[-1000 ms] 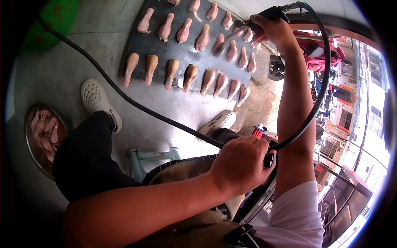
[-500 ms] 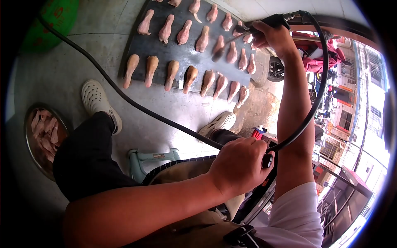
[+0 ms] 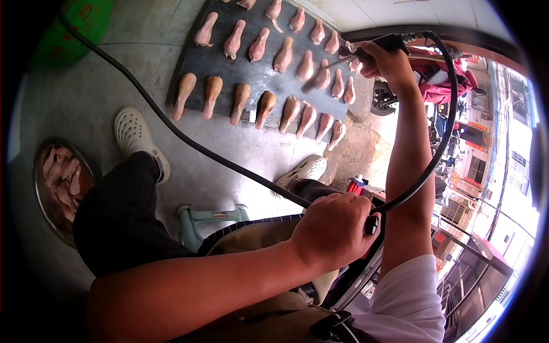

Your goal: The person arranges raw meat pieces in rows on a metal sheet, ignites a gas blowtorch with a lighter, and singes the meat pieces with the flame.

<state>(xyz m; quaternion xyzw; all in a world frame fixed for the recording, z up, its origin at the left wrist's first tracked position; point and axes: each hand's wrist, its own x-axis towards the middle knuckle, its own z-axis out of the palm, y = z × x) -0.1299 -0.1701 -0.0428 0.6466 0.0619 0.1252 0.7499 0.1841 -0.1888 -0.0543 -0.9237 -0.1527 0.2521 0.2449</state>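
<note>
- From the head view, the right hand (image 3: 389, 60), up at the top right, has its fingers curled firmly round the handle of a black torch (image 3: 393, 43).
- A thin metal tube (image 3: 337, 62) runs from that torch down and to the left, over the drumsticks; its far end is blurred, and I can't tell whether it touches any meat.
- The left hand (image 3: 334, 228) is clenched on a black hose (image 3: 189, 137) in front of the person's body; a short black piece (image 3: 372, 224) pokes out of the fist, and I can't make out what it belongs to.
- That hose comes down from the upper left, passes the left fist, then loops up around the right forearm to the back of the torch.
- The drumsticks (image 3: 266, 110) lie in rows on a dark sheet (image 3: 229, 71) on the floor. In the row nearest the person, the ones toward the left look tan or browned, while most of those farther up are pale pink.
- Over at the left, a round metal bowl (image 3: 37, 183) holds more pieces of meat (image 3: 62, 174), just beside the person's left leg.
- Two pale clogs (image 3: 130, 128) are planted on the floor, with a light green stool (image 3: 214, 215) near the knees.
- Past the right arm, a wheel (image 3: 384, 98) and red cloth (image 3: 440, 88) show toward the bright street.
</note>
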